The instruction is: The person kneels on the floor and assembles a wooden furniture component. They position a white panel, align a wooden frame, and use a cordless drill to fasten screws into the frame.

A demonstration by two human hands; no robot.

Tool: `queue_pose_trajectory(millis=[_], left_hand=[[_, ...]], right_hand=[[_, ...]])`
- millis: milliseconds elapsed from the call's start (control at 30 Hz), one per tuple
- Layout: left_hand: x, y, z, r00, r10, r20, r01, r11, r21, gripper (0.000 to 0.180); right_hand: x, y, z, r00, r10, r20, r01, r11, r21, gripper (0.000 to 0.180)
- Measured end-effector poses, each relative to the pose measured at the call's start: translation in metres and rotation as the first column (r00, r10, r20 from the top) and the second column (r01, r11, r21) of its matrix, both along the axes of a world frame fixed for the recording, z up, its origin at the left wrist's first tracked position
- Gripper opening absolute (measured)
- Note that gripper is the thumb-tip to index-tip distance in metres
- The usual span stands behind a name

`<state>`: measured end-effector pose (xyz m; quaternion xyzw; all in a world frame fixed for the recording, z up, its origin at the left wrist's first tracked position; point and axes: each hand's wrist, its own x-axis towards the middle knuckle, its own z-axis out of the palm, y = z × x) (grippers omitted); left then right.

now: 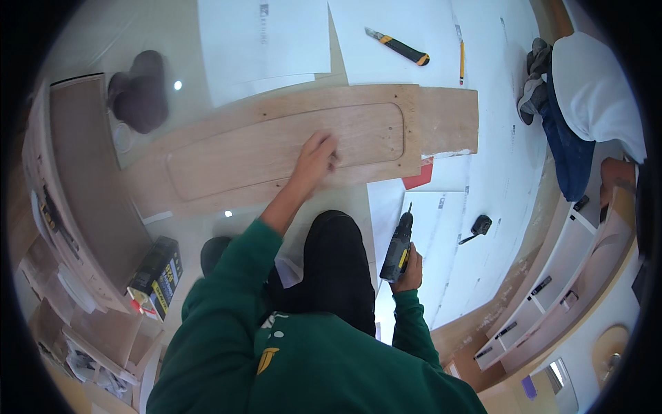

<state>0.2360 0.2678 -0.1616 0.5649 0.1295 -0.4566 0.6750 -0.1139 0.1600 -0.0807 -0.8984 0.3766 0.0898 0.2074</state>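
A long wooden panel (276, 141) with a routed outline and several screw holes lies in front of me, over a shorter board (452, 121) at its right end. My left hand (317, 157) is over the panel's middle, fingers curled together and slightly blurred. Whether something small is in them is hidden. On the right, my right hand (409, 270) grips a black and yellow cordless drill (398, 252) by its handle. Its thin bit points away from me, near a red piece (418, 176) at the panel's near edge.
A utility knife (398, 47), a pencil (462, 62) and a tape measure (480, 225) lie on white sheeting (441, 241). At left are a black box (157, 277) and a wooden cabinet (83, 159). Another person (593, 90) is at far right, near an open cabinet (545, 297).
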Motion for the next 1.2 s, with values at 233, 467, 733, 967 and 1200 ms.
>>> queue_pose_trajectory(millis=[233, 467, 733, 967, 1200], left_hand=[[-0.054, 0.248, 0.121, 0.892, 0.42, -0.166, -0.445, 0.88, -0.167, 0.013], [-0.06, 0.452, 0.222, 0.592, 0.772, 0.231, -0.733, 0.635, -0.243, 0.015], [-0.015, 0.698, 0.178, 0.63, 0.378, 0.678, -0.742, 0.551, 0.382, 0.015], [0.007, 0.684, 0.169, 0.578, -0.556, 0.597, -0.694, 0.051, 0.718, 0.041], [-0.034, 0.702, 0.159, 0.454, -0.628, 0.631, -0.786, 0.05, 0.616, 0.042]], right_hand=[[-0.095, 0.023, -0.078, 0.97, 0.241, -0.021, -0.242, 0.967, -0.079, 0.077], [-0.132, 0.034, -0.164, 0.932, 0.301, -0.201, -0.328, 0.937, -0.118, 0.063], [-0.132, 0.043, -0.176, 0.985, 0.108, -0.134, -0.084, 0.981, 0.174, 0.052], [-0.012, 0.022, -0.09, 0.912, 0.337, 0.234, -0.313, 0.94, -0.137, 0.041], [0.187, 0.084, -0.078, 0.836, 0.462, 0.296, -0.507, 0.856, 0.098, 0.043]])
